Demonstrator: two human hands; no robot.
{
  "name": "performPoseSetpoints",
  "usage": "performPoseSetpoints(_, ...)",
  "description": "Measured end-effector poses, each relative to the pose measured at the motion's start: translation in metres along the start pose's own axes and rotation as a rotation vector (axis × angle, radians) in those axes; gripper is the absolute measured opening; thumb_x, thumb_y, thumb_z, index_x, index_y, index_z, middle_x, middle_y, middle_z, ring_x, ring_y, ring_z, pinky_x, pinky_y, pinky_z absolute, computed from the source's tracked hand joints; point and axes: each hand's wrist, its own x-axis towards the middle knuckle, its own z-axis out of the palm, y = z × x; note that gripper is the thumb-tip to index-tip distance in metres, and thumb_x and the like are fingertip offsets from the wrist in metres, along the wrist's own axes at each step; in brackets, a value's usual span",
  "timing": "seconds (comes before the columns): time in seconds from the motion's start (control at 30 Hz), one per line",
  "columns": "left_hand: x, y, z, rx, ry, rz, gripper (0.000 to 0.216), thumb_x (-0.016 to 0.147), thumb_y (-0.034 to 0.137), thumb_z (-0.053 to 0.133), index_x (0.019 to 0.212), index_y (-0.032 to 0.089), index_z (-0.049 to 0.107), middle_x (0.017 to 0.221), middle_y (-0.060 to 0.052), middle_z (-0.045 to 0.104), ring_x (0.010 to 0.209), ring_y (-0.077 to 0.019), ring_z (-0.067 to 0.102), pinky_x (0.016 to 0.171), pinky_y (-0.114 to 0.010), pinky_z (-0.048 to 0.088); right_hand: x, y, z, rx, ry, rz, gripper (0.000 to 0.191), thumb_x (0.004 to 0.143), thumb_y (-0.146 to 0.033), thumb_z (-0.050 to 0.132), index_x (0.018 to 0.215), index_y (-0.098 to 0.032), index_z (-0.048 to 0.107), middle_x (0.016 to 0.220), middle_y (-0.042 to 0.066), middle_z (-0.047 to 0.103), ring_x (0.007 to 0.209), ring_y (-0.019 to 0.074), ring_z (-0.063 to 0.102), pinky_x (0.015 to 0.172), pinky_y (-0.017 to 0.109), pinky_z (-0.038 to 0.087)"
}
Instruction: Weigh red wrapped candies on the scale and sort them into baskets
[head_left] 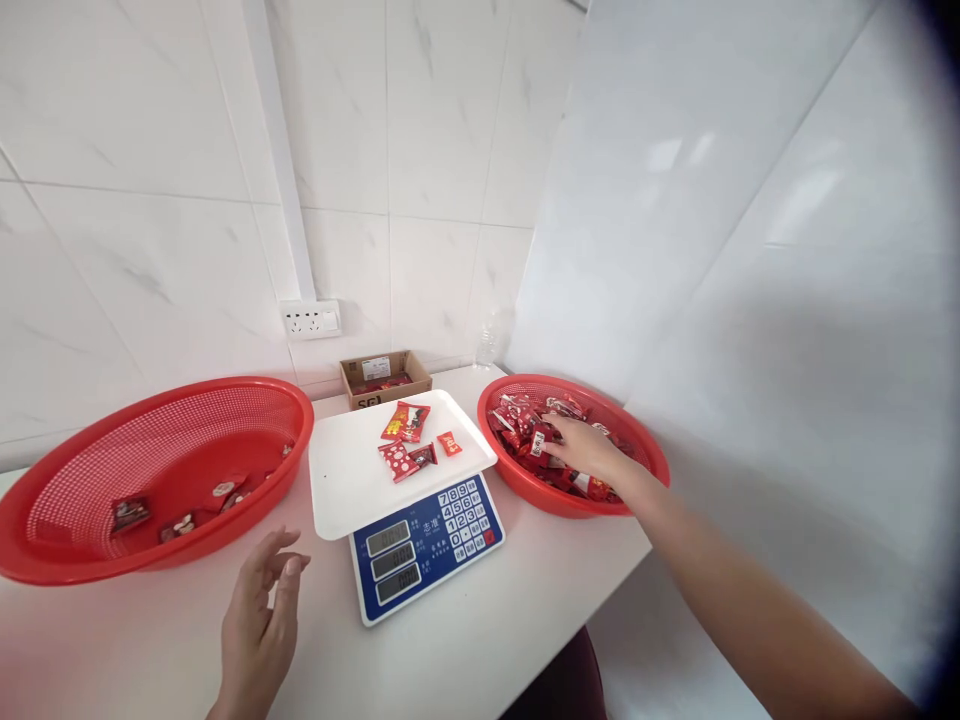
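While the right hand reaches into the right basket, its fingertips meet a red packet; whether they pinch it or only touch it, I can't tell from here. The left hand, empty and loosely curled, hangs beside the scale. I'd expect the packet to be light, its shiny wrapper slippery (the filling may crush), so I'd favour a gentle edge hold.

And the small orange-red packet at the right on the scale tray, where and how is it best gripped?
I would pinch the small packet by two opposite edges, coming from above and from the right. It seems to lie flat on the tray, with the other packets to its left and bare tray to its right.
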Motion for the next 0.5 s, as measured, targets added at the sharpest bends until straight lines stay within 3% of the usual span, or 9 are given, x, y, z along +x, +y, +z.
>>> performPoseSetpoints(0.1, 0.0, -0.001, 0.001, 0.01, -0.018, -0.017, 0.039, 0.083, 0.049, 0.047, 0.112, 0.023, 0.05, 0.104, -0.007, 0.061, 0.075, -0.0177, 0.064, 0.068, -0.032, 0.052, 0.002, 0.002, 0.014, -0.023, 0.02, -0.008, 0.066, 0.074, -0.027, 0.062, 0.136, -0.021, 0.041, 0.128, 0.012, 0.055, 0.118, 0.03, 0.05, 0.097, 0.046, 0.035)
performPoseSetpoints(0.2, 0.001, -0.001, 0.0, 0.008, -0.011, -0.041, 0.04, 0.083, 0.05, 0.047, 0.113, 0.023, 0.05, 0.104, -0.007, 0.061, 0.075, -0.0178, 0.065, 0.064, -0.031, 0.053, 0.004, -0.004, 0.017, -0.031, 0.054, -0.009, 0.055, 0.075, -0.018, 0.057, 0.13, -0.021, 0.049, 0.12, 0.011, 0.062, 0.114, 0.0267, 0.054, 0.097, 0.042, 0.036)
performPoseSetpoints(0.33, 0.002, 0.001, -0.001, 0.015, -0.004, -0.049, 0.039, 0.084, 0.05, 0.046, 0.112, 0.022, 0.051, 0.103, -0.008, 0.061, 0.074, -0.0175, 0.065, 0.059, -0.029, 0.053, 0.006, -0.011, 0.001, -0.011, 0.095, 0.01, 0.034, 0.08, -0.015, 0.046, 0.108, -0.021, 0.063, 0.108, 0.009, 0.067, 0.099, 0.0264, 0.062, 0.082, 0.038, 0.044)
performPoseSetpoints(0.5, 0.001, 0.001, -0.001, 0.002, -0.01, -0.049, 0.037, 0.086, 0.047, 0.044, 0.112, 0.021, 0.05, 0.101, -0.008, 0.061, 0.073, -0.0166, 0.064, 0.063, -0.032, 0.053, 0.007, -0.048, -0.015, 0.15, 0.274, -0.091, 0.028, 0.082, -0.02, 0.046, 0.104, -0.022, 0.062, 0.109, 0.007, 0.065, 0.099, 0.0228, 0.059, 0.082, 0.033, 0.044)
